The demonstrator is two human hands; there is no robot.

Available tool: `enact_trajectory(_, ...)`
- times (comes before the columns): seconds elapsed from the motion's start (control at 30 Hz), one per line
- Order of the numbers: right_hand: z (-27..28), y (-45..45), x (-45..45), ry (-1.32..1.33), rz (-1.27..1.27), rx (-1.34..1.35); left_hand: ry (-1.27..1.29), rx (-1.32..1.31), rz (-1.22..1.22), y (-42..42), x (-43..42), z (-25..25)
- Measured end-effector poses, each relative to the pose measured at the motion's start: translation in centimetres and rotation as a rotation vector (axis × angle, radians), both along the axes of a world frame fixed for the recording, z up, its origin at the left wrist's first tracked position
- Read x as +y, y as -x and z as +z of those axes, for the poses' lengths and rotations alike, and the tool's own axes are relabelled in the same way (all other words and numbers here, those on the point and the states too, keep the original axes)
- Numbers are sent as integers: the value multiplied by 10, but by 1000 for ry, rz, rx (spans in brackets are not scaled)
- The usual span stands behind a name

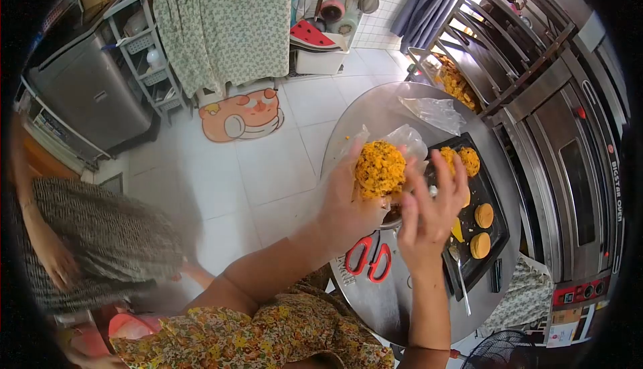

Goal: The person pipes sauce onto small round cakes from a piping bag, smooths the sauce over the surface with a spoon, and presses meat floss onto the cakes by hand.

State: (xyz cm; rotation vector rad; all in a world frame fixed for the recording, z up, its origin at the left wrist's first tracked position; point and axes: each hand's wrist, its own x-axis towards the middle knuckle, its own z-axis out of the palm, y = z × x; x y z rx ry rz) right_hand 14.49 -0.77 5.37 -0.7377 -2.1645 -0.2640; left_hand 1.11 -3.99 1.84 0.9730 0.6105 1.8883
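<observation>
My left hand [345, 198] is closed around a round cake coated in orange, crumbly floss [380, 170], held up above the round metal table. My right hand [429, 225] is beside it with fingers spread and nothing visibly held; whether a fingertip touches the coating I cannot tell. Beneath the hands, a bowl [392, 220] is mostly hidden. On the black baking tray [496, 254] to the right lie plain round cakes [480, 245] and coated ones [469, 161]. A metal spoon [462, 282] rests along the tray's near edge.
Red-handled scissors [368, 260] lie on the metal table [375, 309]. A clear plastic bag [435, 114] is at its far side. Ovens [576, 168] and a tray rack [495, 40] stand close on the right. Another person's hand [57, 262] shows at left; a fan [499, 352] stands below.
</observation>
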Motion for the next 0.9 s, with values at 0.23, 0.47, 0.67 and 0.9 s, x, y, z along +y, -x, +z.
enact_trajectory(0.23, -7, -1, -7, 183, 31, 91, -99, 115, 24, 4, 0, -6)
enact_trajectory(0.47, -13, -1, -2, 236, 100, 234, 74, -17, -72, -1, 8, -9)
enact_trajectory(0.67, -6, 9, -1, 250, 108, 272, 61, 119, -6, -4, 0, -3)
enact_trajectory(0.9, -4, 11, 0, -30, 180, 17, -30, 77, 70, -5, 5, -13)
